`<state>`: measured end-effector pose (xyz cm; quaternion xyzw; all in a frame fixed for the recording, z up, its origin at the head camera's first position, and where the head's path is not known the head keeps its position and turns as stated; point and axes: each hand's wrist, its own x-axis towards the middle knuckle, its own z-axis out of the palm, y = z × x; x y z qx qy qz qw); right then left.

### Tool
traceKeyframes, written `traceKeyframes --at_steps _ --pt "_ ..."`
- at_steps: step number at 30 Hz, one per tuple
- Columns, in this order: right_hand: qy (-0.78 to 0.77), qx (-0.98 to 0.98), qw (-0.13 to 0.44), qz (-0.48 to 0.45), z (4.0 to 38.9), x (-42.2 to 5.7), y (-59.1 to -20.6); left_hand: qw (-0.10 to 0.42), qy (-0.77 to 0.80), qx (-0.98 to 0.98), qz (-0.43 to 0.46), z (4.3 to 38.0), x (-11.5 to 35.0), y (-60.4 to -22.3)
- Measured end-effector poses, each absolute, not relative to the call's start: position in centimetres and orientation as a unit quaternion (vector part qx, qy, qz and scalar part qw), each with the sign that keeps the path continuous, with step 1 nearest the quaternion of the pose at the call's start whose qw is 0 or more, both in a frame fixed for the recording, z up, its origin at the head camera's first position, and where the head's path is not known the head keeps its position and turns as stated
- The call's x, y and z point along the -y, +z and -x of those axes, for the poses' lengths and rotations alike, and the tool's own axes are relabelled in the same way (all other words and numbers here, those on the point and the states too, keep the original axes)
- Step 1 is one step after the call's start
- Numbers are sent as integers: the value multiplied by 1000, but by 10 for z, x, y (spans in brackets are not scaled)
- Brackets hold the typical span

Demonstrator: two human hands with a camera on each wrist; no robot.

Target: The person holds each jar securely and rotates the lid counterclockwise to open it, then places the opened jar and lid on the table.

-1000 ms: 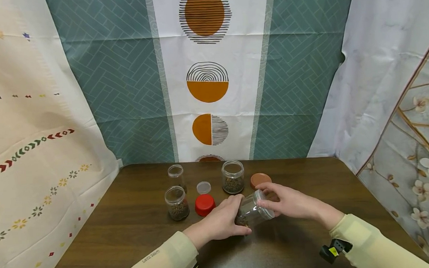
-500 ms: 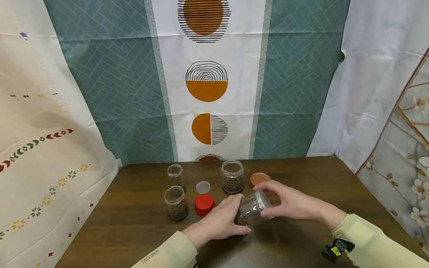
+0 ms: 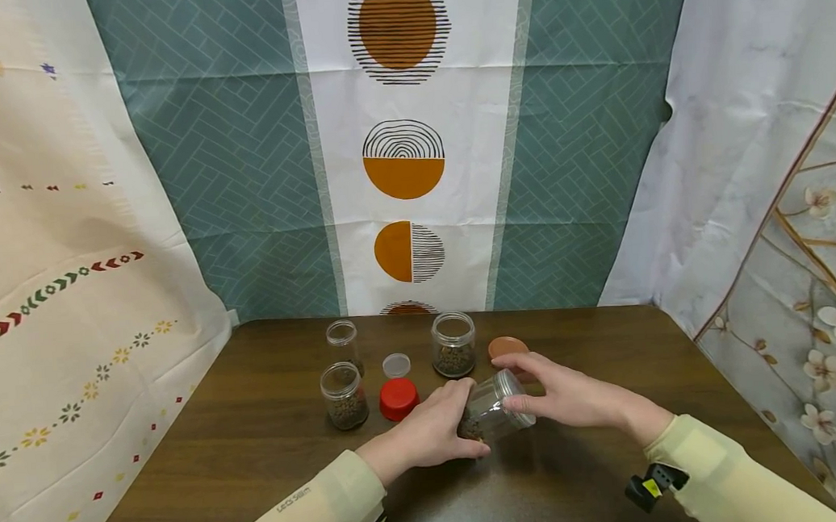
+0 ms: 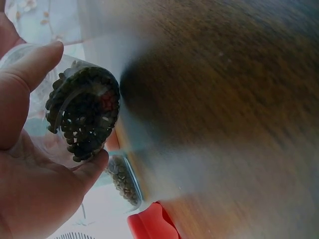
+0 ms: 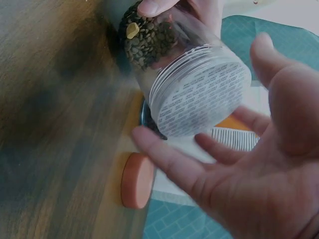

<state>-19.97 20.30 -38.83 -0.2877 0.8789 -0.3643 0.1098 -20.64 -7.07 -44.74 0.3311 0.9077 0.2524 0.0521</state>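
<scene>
My left hand (image 3: 433, 430) grips a clear jar (image 3: 492, 412) round its lower part. The jar is tilted, its mouth end toward my right hand. Dark bean-like or pellet-like pieces (image 4: 82, 109) lie in its bottom end, with one yellowish piece (image 5: 132, 30) among them. A whitish printed disc (image 5: 202, 102) covers the mouth, above clear screw threads. My right hand (image 3: 565, 392) is spread around that end, thumb and fingers apart, with the fingertips close to the rim. In the right wrist view, a gap shows between the thumb and the disc.
Behind my hands stands an uncapped jar (image 3: 454, 341) of similar pieces, with an orange-brown lid (image 3: 507, 348) to its right. Two more jars, a front one (image 3: 344, 395) and a back one (image 3: 343, 344), stand left. A red lid (image 3: 399, 400) and small translucent lid (image 3: 396, 365) lie between.
My right hand's thumb and fingers shift slightly around the mouth end of the jar. The left hand and the tilted jar stay nearly in place.
</scene>
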Motion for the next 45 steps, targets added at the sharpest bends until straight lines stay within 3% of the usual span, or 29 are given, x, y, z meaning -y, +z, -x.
traceKeyframes --at_steps 6,24,45 --pt "-415 -861 165 244 200 -200 -388 49 249 -908 -333 207 70 -448" --pt "-360 -872 102 317 201 -209 -393 46 248 -908 -334 206 70 -449" --pt "-365 -861 100 341 198 -209 -391 52 251 -908 -331 209 70 -451"
